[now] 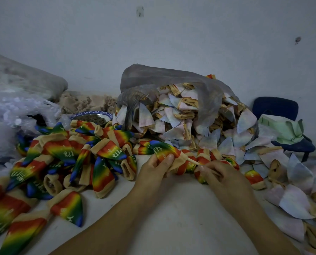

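Fingers point(169, 158) pinch sock point(162, 150), stick point(192, 161) — table point(171, 208) between 2 piles point(61, 153).

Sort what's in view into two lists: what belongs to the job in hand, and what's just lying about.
In the job: rainbow piece gripped by left hand; thin stick pinched by right hand; rainbow pile; pale pieces spilling from grey bag.
Lying about: blue chair; patterned plate; clear plastic bags; green sheet.

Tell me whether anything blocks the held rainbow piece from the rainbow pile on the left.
Nothing visible does. The left hand grips the rainbow piece right beside the rainbow pile; the right hand holds a thin stick at its open end.
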Tool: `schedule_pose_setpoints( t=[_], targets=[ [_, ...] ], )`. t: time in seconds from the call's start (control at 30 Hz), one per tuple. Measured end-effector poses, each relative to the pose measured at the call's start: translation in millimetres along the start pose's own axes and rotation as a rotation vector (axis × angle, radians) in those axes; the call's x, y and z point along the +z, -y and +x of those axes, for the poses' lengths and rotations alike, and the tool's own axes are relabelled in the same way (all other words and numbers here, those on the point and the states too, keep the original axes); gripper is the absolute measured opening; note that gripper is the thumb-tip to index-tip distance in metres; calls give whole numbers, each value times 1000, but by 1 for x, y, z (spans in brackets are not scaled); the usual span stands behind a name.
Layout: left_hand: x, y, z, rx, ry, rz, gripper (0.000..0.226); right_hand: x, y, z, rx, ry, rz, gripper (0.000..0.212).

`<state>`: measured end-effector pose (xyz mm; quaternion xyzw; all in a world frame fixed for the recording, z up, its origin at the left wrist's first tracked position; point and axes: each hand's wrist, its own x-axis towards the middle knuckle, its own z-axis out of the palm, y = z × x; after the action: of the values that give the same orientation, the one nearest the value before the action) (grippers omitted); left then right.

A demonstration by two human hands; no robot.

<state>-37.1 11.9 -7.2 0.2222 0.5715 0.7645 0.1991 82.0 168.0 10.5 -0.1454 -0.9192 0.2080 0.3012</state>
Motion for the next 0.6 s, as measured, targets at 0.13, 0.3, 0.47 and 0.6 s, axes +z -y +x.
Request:
schedule_pose_setpoints(
  t=[0.13, 0.3, 0.47, 0.6],
  targets=[
    [-1, 0, 1, -4, -14, -135, 24, 3, -5, 3, -33, -6, -67, 32],
    [-5, 1, 6, 11, -147, -167, 13, 4, -6, 2, -13, 3, -65, 32],
    [1, 2, 1, 43, -114, 92, 37, 13, 2, -3, 130, 96, 89, 37],
    [6, -4, -3, 105, -98, 204, 34, 22, 11, -7, 179, 84, 160, 36]
  ],
)
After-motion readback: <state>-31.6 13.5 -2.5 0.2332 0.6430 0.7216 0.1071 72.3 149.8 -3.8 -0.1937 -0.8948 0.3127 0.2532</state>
